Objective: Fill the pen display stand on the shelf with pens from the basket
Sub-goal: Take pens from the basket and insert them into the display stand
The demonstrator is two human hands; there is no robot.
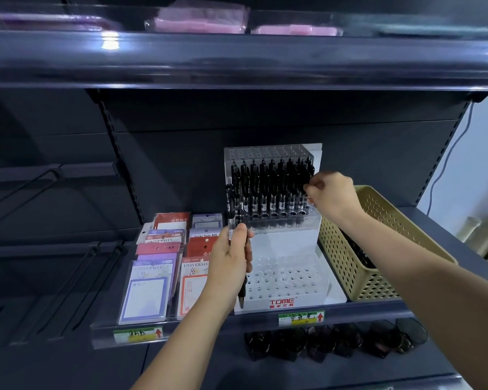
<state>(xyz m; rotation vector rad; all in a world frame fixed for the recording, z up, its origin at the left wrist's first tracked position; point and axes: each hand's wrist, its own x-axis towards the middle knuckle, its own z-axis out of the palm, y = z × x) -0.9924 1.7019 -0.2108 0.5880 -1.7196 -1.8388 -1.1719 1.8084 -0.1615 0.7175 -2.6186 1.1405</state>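
Two bare forearms, one rising from bottom centre of the frame, one from the lower right edge, skin uncovered right to the frame border, bare left hand [231, 257] mid-frame, bare right hand [331, 192] right of centre

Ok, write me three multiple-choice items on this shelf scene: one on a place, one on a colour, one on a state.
1. Where does the basket stand?
A. Left of the pen display stand
B. Right of the pen display stand
C. On the shelf above

2. What colour is the basket?
A. Beige
B. Red
C. Blue

3. What is the left hand doing?
A. Hanging open and empty
B. Resting on the basket
C. Gripping pens

Answers:
1. B, as the basket sits on the same shelf against the stand's right side.
2. A, as its perforated walls are beige.
3. C, as the fingers curl round black pens held in front of the stand.
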